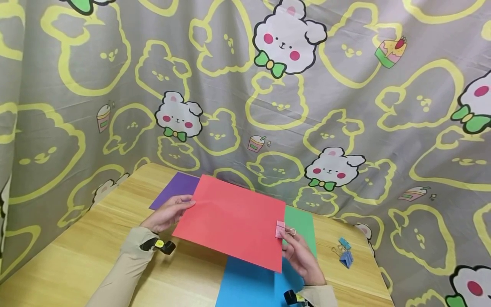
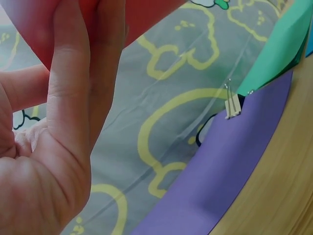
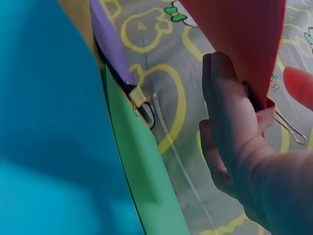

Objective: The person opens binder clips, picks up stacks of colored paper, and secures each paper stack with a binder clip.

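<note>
A red sheet of paper (image 1: 234, 217) is raised above the table, tilted, with a pink binder clip (image 1: 280, 229) on its right edge. My left hand (image 1: 168, 215) pinches the sheet's left edge, thumb on the front face and fingers behind. At the opposite edge is my right hand (image 1: 301, 258), its thumb overlapping the clip in the head view. The right wrist view shows the right fingers (image 3: 227, 98) extended behind the red sheet, and the thumb slightly apart from it. One wire handle of the clip sticks outward.
Purple paper (image 1: 174, 189), green paper (image 1: 301, 224) and blue paper (image 1: 245, 283) lie on the wooden table (image 1: 76, 256). A pale binder clip (image 2: 233, 105) sits where purple meets green. Blue binder clips (image 1: 346, 258) lie to the right. A patterned curtain (image 1: 230, 94) hangs behind.
</note>
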Demonstrator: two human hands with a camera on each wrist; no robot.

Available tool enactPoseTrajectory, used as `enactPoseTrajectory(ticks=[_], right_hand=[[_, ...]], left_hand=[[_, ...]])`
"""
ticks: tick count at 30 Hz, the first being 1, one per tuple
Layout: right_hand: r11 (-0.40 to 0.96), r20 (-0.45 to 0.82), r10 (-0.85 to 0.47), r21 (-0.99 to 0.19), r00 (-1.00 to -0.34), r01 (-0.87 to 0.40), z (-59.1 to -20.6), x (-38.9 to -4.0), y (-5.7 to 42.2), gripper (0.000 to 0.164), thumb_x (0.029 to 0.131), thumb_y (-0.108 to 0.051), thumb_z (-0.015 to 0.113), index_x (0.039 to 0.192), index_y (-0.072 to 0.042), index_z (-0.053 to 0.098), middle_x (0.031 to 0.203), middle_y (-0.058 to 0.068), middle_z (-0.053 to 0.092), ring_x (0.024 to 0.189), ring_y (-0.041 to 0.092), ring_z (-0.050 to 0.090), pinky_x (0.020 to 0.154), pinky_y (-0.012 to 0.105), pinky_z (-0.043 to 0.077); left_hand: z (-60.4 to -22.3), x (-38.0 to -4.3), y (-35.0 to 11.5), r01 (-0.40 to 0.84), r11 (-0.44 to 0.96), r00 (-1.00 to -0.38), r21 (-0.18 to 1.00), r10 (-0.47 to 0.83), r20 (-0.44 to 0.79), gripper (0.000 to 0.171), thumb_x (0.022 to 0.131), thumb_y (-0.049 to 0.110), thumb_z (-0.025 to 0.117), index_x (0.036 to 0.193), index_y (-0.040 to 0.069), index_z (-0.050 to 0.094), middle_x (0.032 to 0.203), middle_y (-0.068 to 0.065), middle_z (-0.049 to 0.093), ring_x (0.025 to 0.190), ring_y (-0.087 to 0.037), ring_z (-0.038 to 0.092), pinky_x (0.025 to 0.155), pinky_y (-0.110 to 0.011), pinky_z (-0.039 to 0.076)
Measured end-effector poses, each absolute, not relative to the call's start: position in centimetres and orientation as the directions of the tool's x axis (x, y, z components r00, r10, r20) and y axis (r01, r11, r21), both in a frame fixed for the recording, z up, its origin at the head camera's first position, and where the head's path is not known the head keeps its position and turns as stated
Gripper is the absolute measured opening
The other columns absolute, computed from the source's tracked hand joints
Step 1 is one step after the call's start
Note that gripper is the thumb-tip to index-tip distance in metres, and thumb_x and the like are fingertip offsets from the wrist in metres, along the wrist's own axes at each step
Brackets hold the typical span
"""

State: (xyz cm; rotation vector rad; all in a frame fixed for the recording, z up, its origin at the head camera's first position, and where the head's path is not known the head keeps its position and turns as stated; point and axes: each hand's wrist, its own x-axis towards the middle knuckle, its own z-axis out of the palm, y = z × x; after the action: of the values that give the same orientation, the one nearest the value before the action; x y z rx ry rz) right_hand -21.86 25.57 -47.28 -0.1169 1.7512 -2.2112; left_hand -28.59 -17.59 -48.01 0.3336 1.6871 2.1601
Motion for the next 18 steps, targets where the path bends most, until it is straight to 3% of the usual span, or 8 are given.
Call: enactPoseTrajectory(ticks=[2, 7, 11, 12, 13, 15, 18], right_hand=[[-0.216, -0.156, -0.283, -0.951, -0.946, 0.221, -47.36, -21.83, 25.34, 0.045, 0.106, -0.018, 0.044, 0.144, -0.006, 0.024, 0.115, -0.005, 0.062, 0.092, 0.010, 0.071, 0.085, 0.029, 0.059], [-0.257, -0.194, -0.278, -0.929, -0.941, 0.267, -47.28, -21.70, 24.99, 0.061, 0.103, -0.014, 0.049, 0.152, -0.010, 0.013, 0.118, -0.005, 0.065, 0.104, 0.010, 0.070, 0.092, 0.030, 0.057], [-0.301, -0.152, -0.341, -0.917, -0.928, 0.261, -47.14, -21.72, 24.88, 0.063, 0.103, -0.006, 0.046, 0.152, -0.011, 0.008, 0.119, -0.003, 0.067, 0.105, 0.010, 0.070, 0.092, 0.031, 0.057], [-0.313, -0.142, -0.358, -0.913, -0.923, 0.261, -47.11, -21.72, 24.87, 0.061, 0.103, -0.004, 0.045, 0.151, -0.011, 0.009, 0.120, -0.003, 0.067, 0.105, 0.010, 0.070, 0.092, 0.031, 0.057], [-0.325, -0.131, -0.372, -0.909, -0.919, 0.261, -47.08, -21.73, 24.87, 0.059, 0.103, -0.003, 0.044, 0.150, -0.011, 0.010, 0.120, -0.002, 0.068, 0.105, 0.010, 0.070, 0.092, 0.031, 0.057], [-0.354, -0.113, -0.394, -0.897, -0.912, 0.264, -46.97, -21.69, 24.88, 0.055, 0.103, -0.002, 0.043, 0.146, -0.011, 0.012, 0.119, -0.001, 0.069, 0.104, 0.011, 0.071, 0.091, 0.031, 0.057], [-0.387, -0.087, -0.418, -0.884, -0.904, 0.263, -46.73, -21.52, 24.86, 0.048, 0.104, -0.001, 0.041, 0.142, -0.011, 0.014, 0.119, -0.001, 0.070, 0.104, 0.011, 0.071, 0.090, 0.031, 0.058]], left_hand=[[-48.02, -28.58, -17.55, -0.146, -0.203, -0.901, 0.968, 0.432, -0.045, 0.074, 0.103, 0.019, 0.052, 0.153, -0.009, 0.006, 0.094, 0.014, 0.069, 0.067, 0.009, 0.055, 0.059, -0.007, 0.046], [-47.95, -28.64, -17.41, -0.155, -0.208, -0.906, 0.966, 0.419, -0.055, 0.072, 0.103, 0.019, 0.051, 0.154, -0.008, 0.007, 0.106, 0.012, 0.063, 0.087, 0.005, 0.063, 0.075, -0.011, 0.053], [-47.76, -28.67, -17.36, -0.153, -0.223, -0.916, 0.963, 0.398, -0.053, 0.068, 0.104, 0.018, 0.049, 0.153, -0.008, 0.011, 0.118, 0.009, 0.057, 0.098, 0.004, 0.062, 0.083, -0.011, 0.053], [-47.72, -28.67, -17.34, -0.154, -0.221, -0.918, 0.963, 0.393, -0.057, 0.067, 0.104, 0.018, 0.049, 0.153, -0.008, 0.012, 0.126, 0.003, 0.055, 0.099, 0.005, 0.062, 0.082, -0.011, 0.053], [-47.68, -28.64, -17.33, -0.149, -0.218, -0.917, 0.964, 0.395, -0.053, 0.068, 0.104, 0.018, 0.048, 0.153, -0.008, 0.010, 0.136, -0.004, 0.051, 0.111, 0.000, 0.060, 0.084, -0.009, 0.052], [-47.62, -28.57, -17.24, -0.149, -0.205, -0.918, 0.967, 0.392, -0.058, 0.071, 0.103, 0.020, 0.049, 0.154, -0.009, 0.008, 0.153, -0.016, 0.036, 0.134, -0.011, 0.049, 0.090, -0.009, 0.049], [-47.66, -28.44, -17.14, -0.154, -0.190, -0.924, 0.970, 0.376, -0.073, 0.073, 0.103, 0.021, 0.049, 0.154, -0.009, 0.006, 0.165, -0.021, 0.002, 0.153, -0.024, 0.011, 0.113, -0.018, 0.033]])
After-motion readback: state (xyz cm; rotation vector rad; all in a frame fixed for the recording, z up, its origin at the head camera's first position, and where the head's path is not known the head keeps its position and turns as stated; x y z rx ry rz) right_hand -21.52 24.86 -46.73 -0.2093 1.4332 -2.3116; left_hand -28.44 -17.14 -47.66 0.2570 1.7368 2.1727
